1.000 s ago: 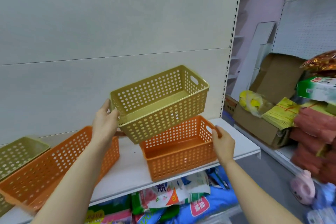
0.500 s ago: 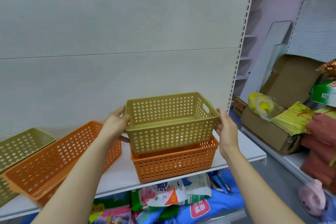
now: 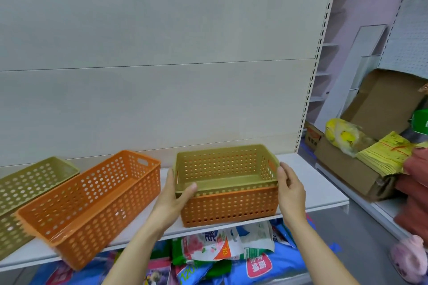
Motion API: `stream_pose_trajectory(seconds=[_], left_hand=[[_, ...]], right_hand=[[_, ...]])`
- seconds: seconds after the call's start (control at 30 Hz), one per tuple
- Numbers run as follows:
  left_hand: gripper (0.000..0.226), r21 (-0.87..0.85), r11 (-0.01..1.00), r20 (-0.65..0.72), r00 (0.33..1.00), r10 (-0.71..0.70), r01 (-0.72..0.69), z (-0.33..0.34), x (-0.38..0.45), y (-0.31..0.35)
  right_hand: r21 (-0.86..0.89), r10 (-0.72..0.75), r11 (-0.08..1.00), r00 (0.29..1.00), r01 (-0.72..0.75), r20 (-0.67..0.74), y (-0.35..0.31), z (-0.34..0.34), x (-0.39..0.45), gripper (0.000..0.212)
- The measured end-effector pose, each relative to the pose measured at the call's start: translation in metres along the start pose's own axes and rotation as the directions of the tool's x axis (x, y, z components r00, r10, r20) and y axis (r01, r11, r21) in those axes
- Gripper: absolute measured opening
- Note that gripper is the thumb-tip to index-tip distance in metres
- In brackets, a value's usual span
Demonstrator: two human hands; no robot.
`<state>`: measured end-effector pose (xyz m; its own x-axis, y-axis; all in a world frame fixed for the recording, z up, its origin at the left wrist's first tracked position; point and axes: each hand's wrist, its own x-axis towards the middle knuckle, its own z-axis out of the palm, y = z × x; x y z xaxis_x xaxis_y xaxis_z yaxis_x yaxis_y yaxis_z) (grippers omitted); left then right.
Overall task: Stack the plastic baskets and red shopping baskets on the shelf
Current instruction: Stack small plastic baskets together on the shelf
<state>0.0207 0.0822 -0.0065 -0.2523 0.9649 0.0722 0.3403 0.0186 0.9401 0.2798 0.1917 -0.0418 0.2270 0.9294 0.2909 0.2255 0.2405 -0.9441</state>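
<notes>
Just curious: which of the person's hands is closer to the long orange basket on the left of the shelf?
Left. The left hand grips the olive basket just beside the long orange basket; the right hand is on the olive basket's far side.

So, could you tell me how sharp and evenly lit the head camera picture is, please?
Head view: flat, even light, no glare; the nested olive basket and both hands are sharp; wide-angle distortion bows the slotted upright; the pink item at the lower right is blurred.
</notes>
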Motion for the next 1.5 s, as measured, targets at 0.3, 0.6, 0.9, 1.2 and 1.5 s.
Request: stream_pose_trajectory(seconds=[0.3,0.6,0.9,1.2,1.5], left_hand=[[0.045,0.223,0.969,-0.128,0.983,0.132,-0.101,-0.001,0.032,-0.017],[0.060,0.827,0.521,-0.480,0.748,0.458,0.212,-0.072,-0.009,-0.050],[0.078,0.505,0.662,-0.794,0.598,0.106,0.553,-0.163,-0.062,-0.083],[0.075,0.336,0.807,-0.705,0.698,-0.126,0.485,-0.171,-0.063,-0.087],[0.052,0.324,0.918,-0.614,0.789,0.019,0.230,-0.230,-0.069,-0.123]], right_hand=[[-0.268,-0.074,0.960,0.997,0.080,0.031,0.006,0.015,0.019,0.036],[-0.503,-0.507,0.709,0.853,0.494,0.123,-0.015,0.040,0.001,0.037],[-0.395,-0.641,0.609,0.720,0.688,0.265,-0.049,0.103,-0.062,0.039],[-0.334,-0.658,0.600,0.686,0.727,0.311,-0.078,0.179,-0.114,0.046],[-0.295,-0.446,0.768,0.805,0.569,0.392,-0.085,0.218,-0.154,0.056]])
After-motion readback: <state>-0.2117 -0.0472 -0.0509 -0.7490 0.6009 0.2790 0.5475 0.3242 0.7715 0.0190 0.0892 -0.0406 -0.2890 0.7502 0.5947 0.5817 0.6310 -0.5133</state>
